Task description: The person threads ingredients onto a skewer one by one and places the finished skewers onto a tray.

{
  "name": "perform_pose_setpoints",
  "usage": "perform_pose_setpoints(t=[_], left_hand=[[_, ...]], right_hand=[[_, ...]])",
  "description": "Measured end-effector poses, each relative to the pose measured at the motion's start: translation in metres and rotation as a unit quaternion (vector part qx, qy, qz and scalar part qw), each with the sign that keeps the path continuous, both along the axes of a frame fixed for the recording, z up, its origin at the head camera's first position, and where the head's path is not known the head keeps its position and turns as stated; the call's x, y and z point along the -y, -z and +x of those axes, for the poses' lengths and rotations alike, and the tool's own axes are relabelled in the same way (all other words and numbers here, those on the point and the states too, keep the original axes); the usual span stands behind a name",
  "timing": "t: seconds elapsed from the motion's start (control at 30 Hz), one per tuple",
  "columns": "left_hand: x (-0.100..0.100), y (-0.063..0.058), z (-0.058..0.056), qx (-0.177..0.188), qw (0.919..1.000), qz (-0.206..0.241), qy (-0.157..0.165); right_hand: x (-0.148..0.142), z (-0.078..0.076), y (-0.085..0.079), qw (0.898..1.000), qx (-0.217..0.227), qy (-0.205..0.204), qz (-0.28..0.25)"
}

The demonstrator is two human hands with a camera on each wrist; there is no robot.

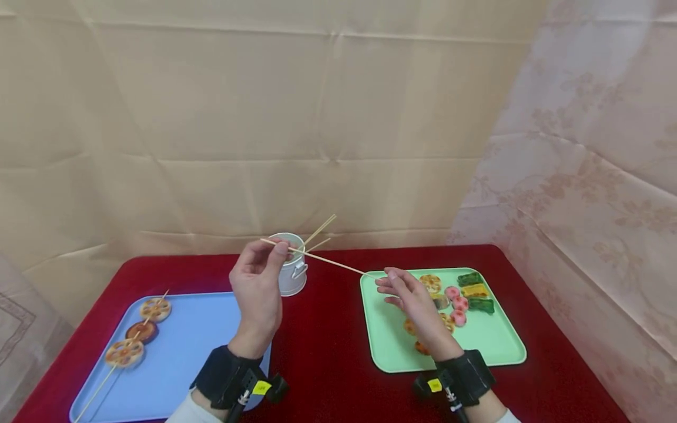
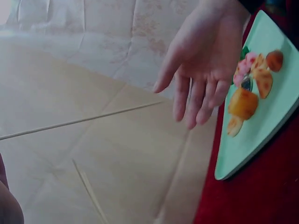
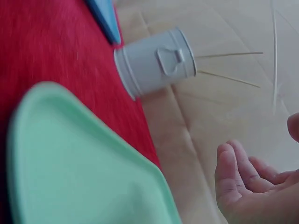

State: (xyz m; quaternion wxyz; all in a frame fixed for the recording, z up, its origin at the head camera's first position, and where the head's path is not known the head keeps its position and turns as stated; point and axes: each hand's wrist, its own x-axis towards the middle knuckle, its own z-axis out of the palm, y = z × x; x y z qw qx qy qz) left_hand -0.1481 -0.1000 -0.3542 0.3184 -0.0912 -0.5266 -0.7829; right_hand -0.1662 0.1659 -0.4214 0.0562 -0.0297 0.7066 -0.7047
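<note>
A thin wooden skewer (image 1: 338, 264) is pinched between the thumb and fingers of my left hand (image 1: 259, 299), slanting down to the right. Its free end points at my right hand (image 1: 423, 314), whose fingers are loosely extended over the green tray (image 1: 383, 346). In the left wrist view, the tip of the skewer (image 2: 84, 121) stops just short of the right hand (image 2: 205, 70). Behind the left hand stands a small white metal bucket (image 1: 292, 279) with several more skewers (image 1: 321, 230) leaning out of it.
Pink, green, yellow and browned food pieces (image 1: 459, 304) lie on the green tray's right half, partly behind the right hand. On the left, a blue tray (image 1: 201, 335) bears a loaded skewer with two lotus root slices (image 1: 125, 353) and a brown round piece (image 1: 141, 332). Red cloth (image 1: 328, 346) covers the table.
</note>
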Motion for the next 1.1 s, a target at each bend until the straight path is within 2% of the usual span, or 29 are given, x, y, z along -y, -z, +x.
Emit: perform_pose_setpoints(t=[0.1, 0.2, 0.47, 0.7, 0.9, 1.0, 1.1], left_hand=[[0.001, 0.006, -0.004, 0.025, 0.9990, 0.035, 0.014], [0.001, 0.011, -0.005, 0.040, 0.9969, 0.061, 0.029], [0.002, 0.018, -0.006, 0.036, 0.9919, 0.110, 0.053], [0.001, 0.021, -0.006, 0.034, 0.9887, 0.135, 0.056], [0.004, 0.026, -0.007, 0.036, 0.9883, 0.135, 0.062], [0.008, 0.030, -0.006, 0.052, 0.9906, 0.109, 0.064], [0.014, 0.034, -0.004, 0.078, 0.9946, 0.049, 0.048]], right_hand=[[0.006, 0.000, 0.004, 0.997, 0.030, -0.011, -0.077], [0.010, 0.000, 0.008, 0.989, 0.048, -0.007, -0.142], [0.014, 0.002, 0.013, 0.971, 0.069, -0.016, -0.229], [0.014, 0.003, 0.015, 0.972, 0.055, -0.028, -0.228], [0.014, 0.004, 0.015, 0.974, 0.044, -0.033, -0.218], [0.009, 0.003, 0.014, 0.977, 0.037, -0.030, -0.209], [0.001, 0.001, 0.013, 0.982, 0.020, -0.027, -0.185]])
